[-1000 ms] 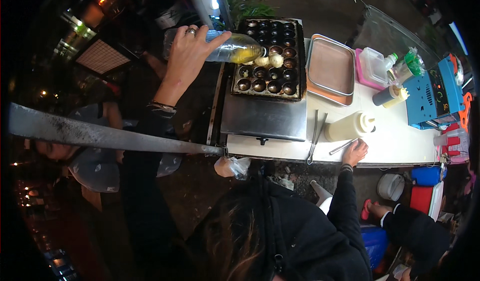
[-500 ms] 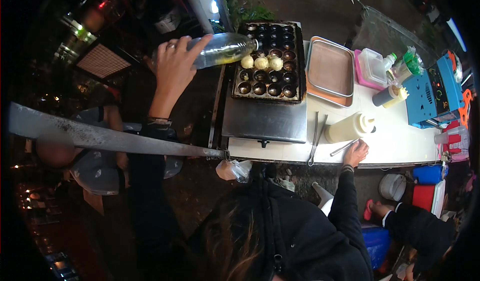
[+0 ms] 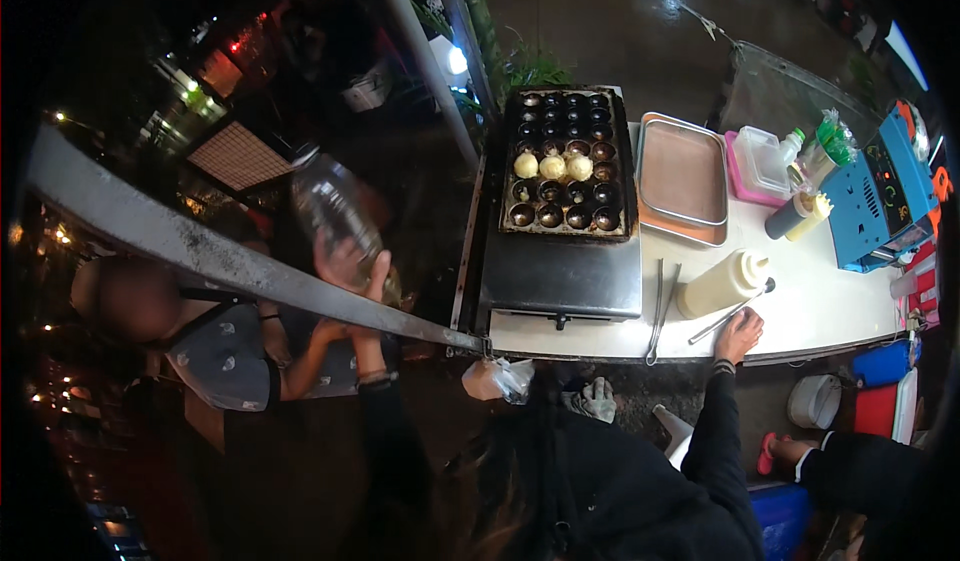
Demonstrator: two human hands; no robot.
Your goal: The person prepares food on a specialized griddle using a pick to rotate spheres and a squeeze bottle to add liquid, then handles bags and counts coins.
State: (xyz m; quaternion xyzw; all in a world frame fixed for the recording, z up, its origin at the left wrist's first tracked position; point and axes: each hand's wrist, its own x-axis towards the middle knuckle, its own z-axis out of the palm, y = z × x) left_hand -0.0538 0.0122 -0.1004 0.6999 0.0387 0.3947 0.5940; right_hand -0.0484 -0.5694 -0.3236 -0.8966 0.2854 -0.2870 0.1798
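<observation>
My left hand (image 3: 350, 266) is closed around a clear plastic bottle (image 3: 335, 201) with a dark cap end, off the counter's left side; the view is slightly blurred there. My right hand (image 3: 738, 335) rests on the counter's front edge, fingers curled together, right beside a thin metal rod with a dark round tip (image 3: 705, 332). Whether the fingers touch the rod is unclear. A cream-filled squeeze bottle (image 3: 708, 291) lies just beyond it. Three pale round balls (image 3: 552, 167) sit in one row of the dark, many-holed griddle (image 3: 624, 211).
Metal tongs (image 3: 658, 311) lie in front of stacked trays (image 3: 685, 171). Sauce bottles (image 3: 795, 216), a pink-based container (image 3: 760, 166) and a blue appliance (image 3: 875, 196) stand right. A grey metal bar (image 3: 240, 241) crosses left, past a seated person (image 3: 215, 351).
My left hand has drawn the bottle away from the griddle, off to the left and nearer me, turning its neck away from the holes. My right hand stays at the counter edge.
</observation>
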